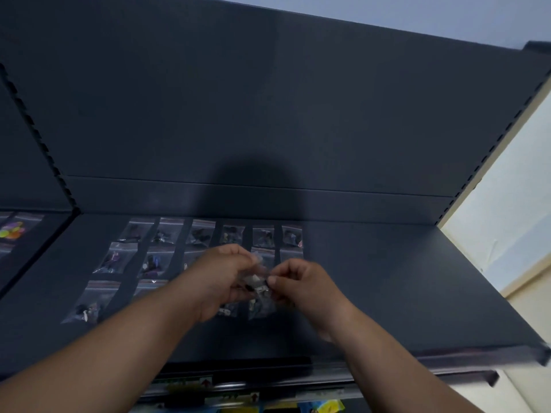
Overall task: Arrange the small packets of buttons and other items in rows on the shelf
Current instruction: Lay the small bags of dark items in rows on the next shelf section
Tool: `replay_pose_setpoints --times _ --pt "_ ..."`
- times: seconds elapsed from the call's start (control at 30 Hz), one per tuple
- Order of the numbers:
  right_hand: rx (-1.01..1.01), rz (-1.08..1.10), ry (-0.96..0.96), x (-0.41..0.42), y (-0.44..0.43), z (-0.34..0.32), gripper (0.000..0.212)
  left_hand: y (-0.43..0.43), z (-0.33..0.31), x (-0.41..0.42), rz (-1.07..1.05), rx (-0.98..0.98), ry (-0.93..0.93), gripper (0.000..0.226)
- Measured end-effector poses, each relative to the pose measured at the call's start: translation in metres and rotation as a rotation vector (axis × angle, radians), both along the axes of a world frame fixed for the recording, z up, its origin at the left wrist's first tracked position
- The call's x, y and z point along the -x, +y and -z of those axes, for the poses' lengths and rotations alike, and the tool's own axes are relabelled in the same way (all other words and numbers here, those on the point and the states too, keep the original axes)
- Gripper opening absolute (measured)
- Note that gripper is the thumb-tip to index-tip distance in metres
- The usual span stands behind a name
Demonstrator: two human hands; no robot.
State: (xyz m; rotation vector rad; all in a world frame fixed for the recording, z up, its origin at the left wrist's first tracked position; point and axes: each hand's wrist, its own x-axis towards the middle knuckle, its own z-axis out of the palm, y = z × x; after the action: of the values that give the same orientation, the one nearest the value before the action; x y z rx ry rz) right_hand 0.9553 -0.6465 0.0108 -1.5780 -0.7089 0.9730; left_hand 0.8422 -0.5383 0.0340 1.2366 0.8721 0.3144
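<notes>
While I watch from the head camera, the job looks partly done: clear packets already lie in rows on the dark shelf point(402, 293). I count six in the back row point(214, 234), against the rear panel, from the leftmost one point(135, 231) to the rightmost one point(292, 236). A second row point(155, 263) sits in front of it, with two packets plain on the left and more partly hidden behind the hands. A third, nearest row has begun, with one packet at the far left point(89, 305) and the top of another just right of it, mostly hidden by the forearm.

Both hands are together over the middle of the shelf. The left hand point(220, 278) and the right hand point(301, 283) pinch a small clear packet point(258, 286) between them, fingers closed on its edges; it seems lifted just above the surface, though blur keeps me from being sure. More packets show just below the hands point(259, 308), and I cannot tell whether they are lying on the shelf or held.

Each bag holds a few small dark pieces, some purple or white; I take them for buttons but cannot resolve them. On the neighbouring shelf section at left, another bag point(13, 231) holds brighter yellow and purple pieces.

I judge the third row is mostly unfilled, and the right half of the shelf is bare.
</notes>
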Motion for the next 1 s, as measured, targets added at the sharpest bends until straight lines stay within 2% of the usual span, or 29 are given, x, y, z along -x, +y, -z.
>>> replay_pose_setpoints --times 0.23,0.33,0.37,0.47,0.5,0.57,0.63,0.7,0.87,1.0 --pt "0.045 0.128 0.064 -0.021 -0.024 -0.001 0.023 -0.018 0.008 -0.024 0.035 -0.199 0.066 0.016" --pt "0.125 0.230 0.107 -0.031 -0.037 0.007 0.022 -0.020 0.015 -0.029 0.080 -0.384 0.124 0.012" --pt "0.201 0.220 0.016 -0.034 -0.040 0.010 0.022 -0.019 0.017 -0.029 0.110 -0.470 0.163 0.011" --pt "0.476 0.064 -0.612 -0.045 -0.047 0.023 0.027 -0.017 0.027 -0.026 0.239 -0.746 0.314 0.006" --pt "0.511 0.031 -0.783 -0.046 -0.049 0.025 0.029 -0.017 0.030 -0.024 0.275 -0.822 0.357 0.005" --pt "0.438 0.001 -0.963 -0.047 -0.050 0.027 0.024 -0.016 0.036 -0.022 0.330 -0.974 0.414 0.004" --pt "0.262 -0.061 -1.020 -0.047 -0.049 0.031 0.006 -0.016 0.041 -0.020 0.386 -1.139 0.437 0.006" --pt "0.161 -0.147 -1.035 -0.047 -0.048 0.038 0.016 -0.016 0.046 -0.018 0.444 -1.245 0.458 0.013" --pt "0.104 -0.182 -1.014 -0.049 -0.040 0.049 0.016 -0.017 0.056 -0.015 0.531 -1.353 0.497 0.016" --pt "0.108 -0.221 -1.069 -0.051 -0.030 0.052 0.019 -0.017 0.060 -0.016 0.543 -1.382 0.484 0.019"
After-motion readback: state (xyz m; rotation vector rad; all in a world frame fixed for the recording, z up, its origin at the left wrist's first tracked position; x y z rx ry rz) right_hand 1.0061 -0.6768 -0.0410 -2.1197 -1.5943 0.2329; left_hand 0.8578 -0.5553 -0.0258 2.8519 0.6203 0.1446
